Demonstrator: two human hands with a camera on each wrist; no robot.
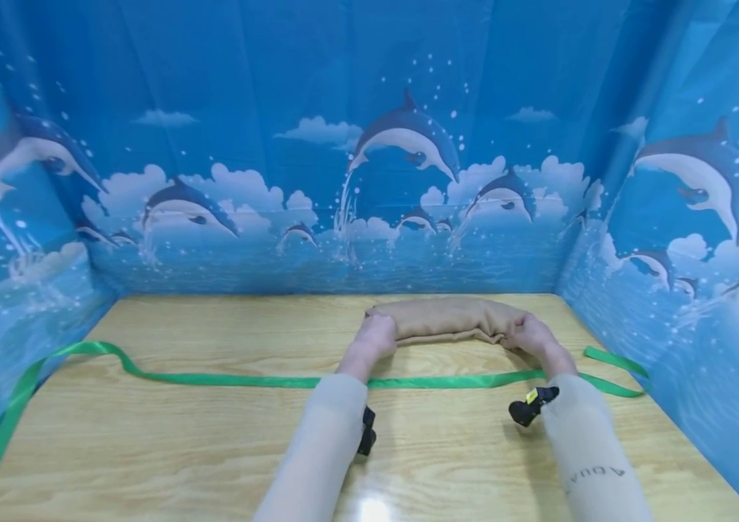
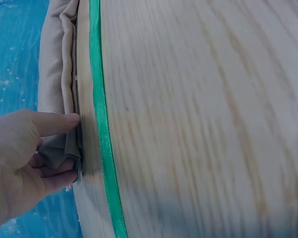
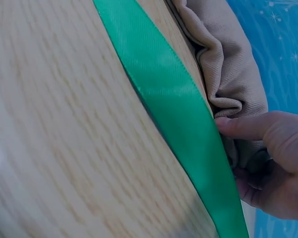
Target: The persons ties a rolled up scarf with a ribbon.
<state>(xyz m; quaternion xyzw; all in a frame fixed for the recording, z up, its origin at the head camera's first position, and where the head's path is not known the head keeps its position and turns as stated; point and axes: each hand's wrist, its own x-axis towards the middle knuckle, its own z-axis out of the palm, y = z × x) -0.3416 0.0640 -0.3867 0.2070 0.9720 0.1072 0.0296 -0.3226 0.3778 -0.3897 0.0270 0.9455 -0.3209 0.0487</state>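
Both hands gripped the ends of a tan cloth bundle [image 1: 449, 320] lying near the far edge of the wooden table [image 1: 167, 435]. The left hand [image 1: 376, 338] held the bundle's left end, thumb laid along the top and fingers [image 2: 57, 181] curled into the folds beneath, as the left wrist view showed. The right hand [image 1: 531, 335] held the right end the same way, thumb across the fabric and fingers tucked under it. The cloth looked already gathered into a long, thick roll or fold, with layered edges showing along its near side, so the folding seemed largely done; whether more turns or a tie were left could not be told. Its long axis ran left to right, roughly parallel to the back wall, with the middle bowed slightly away from the person. A green ribbon [image 1: 225, 379] lay flat on the table just in front of the bundle, running the same way, trailing off the left edge and looping back at the right, not wrapped around the cloth. A blue dolphin-printed backdrop [image 1: 408, 145] enclosed the table on three sides.
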